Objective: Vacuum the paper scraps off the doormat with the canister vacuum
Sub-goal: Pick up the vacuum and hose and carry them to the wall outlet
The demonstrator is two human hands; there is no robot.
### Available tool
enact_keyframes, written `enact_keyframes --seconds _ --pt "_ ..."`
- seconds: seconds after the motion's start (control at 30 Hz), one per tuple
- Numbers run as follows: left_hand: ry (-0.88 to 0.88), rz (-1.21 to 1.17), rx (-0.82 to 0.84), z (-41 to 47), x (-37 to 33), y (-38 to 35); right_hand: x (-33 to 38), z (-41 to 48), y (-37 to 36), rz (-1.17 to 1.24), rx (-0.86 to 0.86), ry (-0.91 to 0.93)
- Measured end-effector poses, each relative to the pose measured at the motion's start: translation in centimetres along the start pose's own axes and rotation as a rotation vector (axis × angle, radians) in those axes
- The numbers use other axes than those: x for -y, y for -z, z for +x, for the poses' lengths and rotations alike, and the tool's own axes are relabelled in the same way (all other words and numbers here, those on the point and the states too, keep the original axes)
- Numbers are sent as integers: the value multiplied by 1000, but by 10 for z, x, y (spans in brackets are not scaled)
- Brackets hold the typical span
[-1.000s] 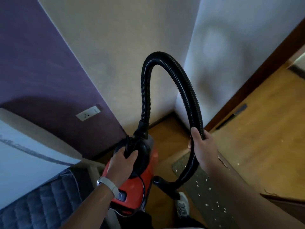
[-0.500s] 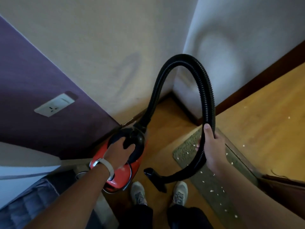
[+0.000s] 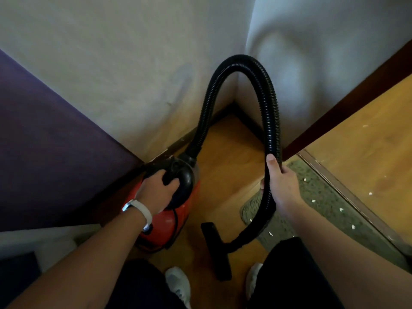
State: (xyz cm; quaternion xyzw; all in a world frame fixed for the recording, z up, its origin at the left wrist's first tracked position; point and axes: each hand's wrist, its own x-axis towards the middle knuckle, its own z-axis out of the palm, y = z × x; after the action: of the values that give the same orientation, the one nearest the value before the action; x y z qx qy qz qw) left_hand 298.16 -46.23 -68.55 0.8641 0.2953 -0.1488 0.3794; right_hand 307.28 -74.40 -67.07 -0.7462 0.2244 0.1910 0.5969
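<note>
Canister vacuum [image 3: 171, 221] still held by left grip [image 3: 159, 188], hose [image 3: 269, 112] by right grip [image 3: 282, 186], nozzle [image 3: 215, 250] now between shoes [image 3: 178, 284]

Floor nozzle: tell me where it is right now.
Head view, low centre: the black floor nozzle is over the wooden floor, between the red canister on its left and the doormat on its right.

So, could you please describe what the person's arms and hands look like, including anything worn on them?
The left forearm and right forearm are bare, no sleeves in view. The left wrist carries a pale wristband with a shiny silver piece, perhaps a fitness tracker. The left hand and right hand wear no gloves, and no rings show.
</note>
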Motion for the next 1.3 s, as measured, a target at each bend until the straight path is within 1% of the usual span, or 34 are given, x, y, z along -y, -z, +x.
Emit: enact_keyframes --seconds 0.13,0.23,0.47,0.57,0.7,0.8,0.87,1.03,1.17,1.23,1.3 --pt "-36 -8 -51 39 19 -42 -38 37 -8 -82 14 100" --pt "-67 -23 -57 63 27 -68 -55 64 -15 -40 -8 157" --pt "-118 -8 -62 103 29 -116 -93 107 -31 7 3 169" --pt "-93 -23 -47 112 24 -124 -95 114 -28 -47 28 155" --pt "-75 -20 -68 130 13 -133 -101 129 -23 -129 97 84" --pt "-80 -30 -41 144 7 -145 -104 143 -20 -121 114 8" --pt "-74 -43 -21 153 8 -151 -107 149 -20 -108 103 -12" --pt "-89 -60 -46 171 15 -159 -111 157 -21 -145 121 -7" --pt "-108 -51 -69 169 15 -160 -111 160 -19 -128 112 12" --pt "-105 -47 -49 168 16 -157 -109 155 -19 -131 92 51" --pt "-111 -28 -16 168 18 -155 -104 147 -21 -170 40 131"
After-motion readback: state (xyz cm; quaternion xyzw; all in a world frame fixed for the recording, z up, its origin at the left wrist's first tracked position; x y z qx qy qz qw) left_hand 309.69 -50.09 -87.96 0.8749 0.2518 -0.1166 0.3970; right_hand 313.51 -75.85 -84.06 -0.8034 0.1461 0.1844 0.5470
